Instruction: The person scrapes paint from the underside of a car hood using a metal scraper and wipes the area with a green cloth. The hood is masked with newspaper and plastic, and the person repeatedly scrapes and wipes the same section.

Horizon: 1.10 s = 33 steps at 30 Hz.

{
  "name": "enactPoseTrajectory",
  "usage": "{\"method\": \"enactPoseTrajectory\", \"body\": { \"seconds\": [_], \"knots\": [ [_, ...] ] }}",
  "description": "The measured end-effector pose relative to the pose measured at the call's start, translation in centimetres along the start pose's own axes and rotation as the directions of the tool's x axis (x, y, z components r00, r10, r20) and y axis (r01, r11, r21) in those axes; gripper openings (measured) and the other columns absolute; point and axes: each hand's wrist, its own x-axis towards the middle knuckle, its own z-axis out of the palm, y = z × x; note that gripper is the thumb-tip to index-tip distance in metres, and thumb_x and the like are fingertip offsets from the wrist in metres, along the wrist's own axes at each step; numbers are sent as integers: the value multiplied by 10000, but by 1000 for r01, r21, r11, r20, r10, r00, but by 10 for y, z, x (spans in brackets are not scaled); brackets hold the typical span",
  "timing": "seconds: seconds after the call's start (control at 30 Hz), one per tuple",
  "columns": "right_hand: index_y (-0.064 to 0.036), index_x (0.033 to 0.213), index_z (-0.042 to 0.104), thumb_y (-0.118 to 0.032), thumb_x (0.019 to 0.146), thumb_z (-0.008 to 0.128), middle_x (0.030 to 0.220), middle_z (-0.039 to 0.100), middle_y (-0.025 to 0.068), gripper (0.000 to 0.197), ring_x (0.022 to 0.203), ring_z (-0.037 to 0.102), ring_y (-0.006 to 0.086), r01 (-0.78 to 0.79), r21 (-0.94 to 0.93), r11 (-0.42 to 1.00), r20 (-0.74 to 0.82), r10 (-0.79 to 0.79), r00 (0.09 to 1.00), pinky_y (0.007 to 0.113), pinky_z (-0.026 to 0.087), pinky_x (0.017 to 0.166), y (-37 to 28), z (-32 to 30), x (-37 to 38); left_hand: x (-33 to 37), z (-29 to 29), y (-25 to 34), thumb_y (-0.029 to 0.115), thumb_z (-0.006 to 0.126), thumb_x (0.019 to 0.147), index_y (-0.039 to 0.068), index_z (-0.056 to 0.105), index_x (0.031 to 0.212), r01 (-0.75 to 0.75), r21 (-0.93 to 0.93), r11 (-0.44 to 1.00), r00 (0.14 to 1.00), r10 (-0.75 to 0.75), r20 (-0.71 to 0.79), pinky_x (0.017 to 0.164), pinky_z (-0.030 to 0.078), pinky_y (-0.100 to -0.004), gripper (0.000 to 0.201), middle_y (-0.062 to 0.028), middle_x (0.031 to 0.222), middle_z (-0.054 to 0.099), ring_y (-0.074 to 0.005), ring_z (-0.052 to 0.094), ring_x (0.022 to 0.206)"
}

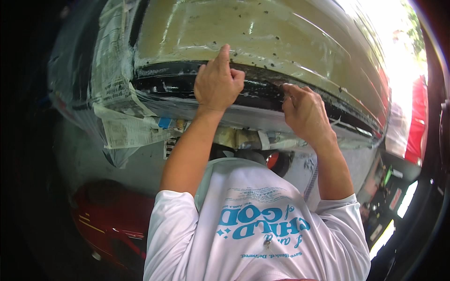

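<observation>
In front of me is a wet, olive-gold car body panel [201, 28] with small dark crumbs scattered over it. A black trim strip [173, 84] runs along its near edge. My left hand [219, 84] is over the strip, index finger stretched out onto the panel, thumb apart, the other fingers curled; nothing shows in it. My right hand [307, 112] is further right along the strip, fingers pinched at the seam between strip and panel. A thin dark shape lies at its fingertips; I cannot make out whether it is held.
Newspaper sheets [112, 61] and clear plastic film [75, 84] cover the left side, with more paper hanging below the strip. A red car [112, 220] stands low at the left. Cluttered dark shelving [389, 187] and a red object [416, 122] are at the right.
</observation>
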Motion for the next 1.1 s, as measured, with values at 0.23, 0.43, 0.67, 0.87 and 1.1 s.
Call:
{"method": "enactPoseTrajectory", "body": {
  "seconds": [0.23, 0.43, 0.67, 0.87, 1.1],
  "knots": [
    [-18, 1226, 736, -142, 958, 605, 1003, 736, 281, 323, 953, 734, 441, -316, -47, 947, -41, 315, 948, 498, 572, 899, -52, 14, 13, 2, -6, -9, 90, 713, 773, 65, 605, 1401, -83, -127, 988, 995, 88, 35, 662, 505, -411, 637, -40, 825, 674, -245, 647, 721],
    [-50, 1278, 711, -145, 969, 669, 1020, 742, 252, 326, 945, 728, 436, -305, 13, 952, -223, 300, 927, 493, 583, 868, -45, 54, -9, 4, -11, -6, 95, 727, 774, 60, 617, 1391, -93, -100, 991, 987, 105, 122, 668, 488, -390, 627, -31, 816, 703, -219, 632, 736],
    [-66, 1270, 717, -130, 954, 694, 968, 734, 234, 323, 889, 729, 427, -126, 55, 991, -356, 137, 924, 480, 587, 827, -18, 69, -16, 6, -13, -11, 202, 785, 834, 36, 512, 1466, -96, -140, 986, 968, 125, 218, 760, 493, -423, 709, -48, 966, 735, -259, 658, 853],
    [-75, 1215, 741, -173, 970, 664, 1008, 755, 253, 275, 973, 738, 431, -278, -54, 959, -298, 251, 921, 508, 588, 869, -27, 60, -4, 6, -9, -8, 162, 733, 833, 46, 551, 1453, -95, -127, 987, 980, 115, 163, 766, 523, -434, 657, -69, 907, 762, -263, 685, 838],
    [-64, 1228, 733, -180, 980, 641, 973, 754, 264, 289, 991, 741, 440, -324, -106, 940, -272, 286, 919, 528, 588, 887, -37, 63, -12, 1, -8, -3, 158, 719, 825, 50, 555, 1450, -80, -88, 993, 987, 91, 136, 764, 525, -432, 655, -76, 907, 760, -266, 686, 835]
  ]
}}
